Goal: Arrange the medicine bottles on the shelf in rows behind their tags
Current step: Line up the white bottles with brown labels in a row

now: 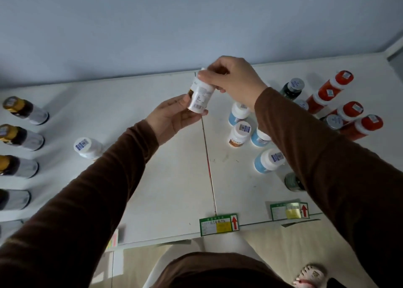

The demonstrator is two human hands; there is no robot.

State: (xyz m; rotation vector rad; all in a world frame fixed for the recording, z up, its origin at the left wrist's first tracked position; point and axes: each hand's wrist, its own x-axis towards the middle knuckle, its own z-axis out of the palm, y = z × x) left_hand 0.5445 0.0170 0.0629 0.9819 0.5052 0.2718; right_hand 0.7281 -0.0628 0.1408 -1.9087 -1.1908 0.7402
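A pale blue wall rose behind the white shelf [165, 178], split by a thin seam. Two green-edged tags [219, 224] with red arrows sat on its near edge; their print was too small to read. Both hands held one white medicine bottle [201, 98] above the seam, its label showing a barcode: the left hand [174, 117] cupped its base, and the right hand [231, 78] pinched its cap. Gold-capped bottles [24, 110] lined the left; blue-labelled bottles [267, 160] and red ones [333, 87] clustered right.
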